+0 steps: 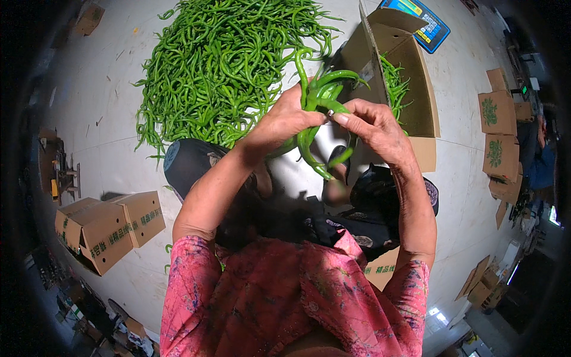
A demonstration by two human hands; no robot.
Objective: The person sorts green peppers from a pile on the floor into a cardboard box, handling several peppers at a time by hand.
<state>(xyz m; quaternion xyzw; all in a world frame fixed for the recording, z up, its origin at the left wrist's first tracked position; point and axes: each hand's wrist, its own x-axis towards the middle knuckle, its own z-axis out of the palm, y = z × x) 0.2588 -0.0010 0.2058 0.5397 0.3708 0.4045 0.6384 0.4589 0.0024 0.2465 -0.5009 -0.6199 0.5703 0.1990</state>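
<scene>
In front of my body, my left hand (pixel 294 111) is closed round a bunch of long green chili peppers (pixel 312 96), whose curved tips stick out above and below it. My right hand (pixel 372 127) pinches at the same bunch from the right, thumb and forefinger meeting near my left thumb; whether it grips a pepper or something small there is hard to tell. One blurred pepper (pixel 341 158) hangs or falls just below the hands. A big heap of green chili peppers (pixel 214 71) lies on the floor beyond my left hand. Beyond my right hand stands an open cardboard box (pixel 415 85) with peppers inside.
A blue-framed scale display with keys (pixel 430 29) is behind the open box. Cardboard boxes (pixel 107 227) stand on the floor at the left, and several printed cartons (pixel 499 111) at the far right. My knees and sandaled feet are below my hands, with another carton (pixel 383 267) by my right side.
</scene>
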